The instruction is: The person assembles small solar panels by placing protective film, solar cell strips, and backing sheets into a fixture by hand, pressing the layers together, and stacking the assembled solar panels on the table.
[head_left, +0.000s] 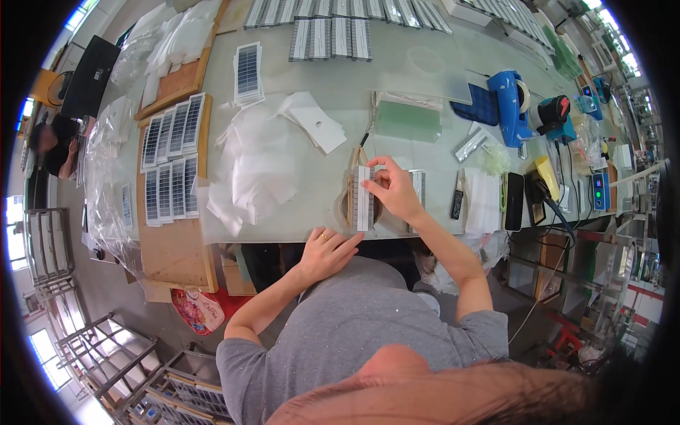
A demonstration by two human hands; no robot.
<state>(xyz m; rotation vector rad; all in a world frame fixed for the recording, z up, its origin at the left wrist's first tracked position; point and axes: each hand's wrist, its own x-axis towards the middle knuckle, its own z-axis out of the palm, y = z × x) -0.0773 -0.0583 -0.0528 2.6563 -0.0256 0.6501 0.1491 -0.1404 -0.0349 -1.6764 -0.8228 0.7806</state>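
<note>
A narrow grey-and-white striped panel (363, 205) stretches lengthwise away from me near the table's front edge. Beneath it a round brown-rimmed thing (343, 210) shows only at the sides. My right hand (394, 191) is closed at the panel's upper part, thumb and bent index finger on it; whether a small piece is also pinched there is hidden. At the front edge lies my left hand (327, 253), a ring on one finger. Its fingers are apart, the index fingertip near the panel's lower end. Another narrow panel (418, 185) lies partly behind my right wrist.
White sheets (255, 163) pile up at left, beside a wooden tray (177, 248) of dark gridded panels. Greenish plates (407, 120) lie ahead. On the right are a blue tape dispenser (508, 106), a black-handled cutter (457, 197) and a yellow-and-black tool holder (542, 184).
</note>
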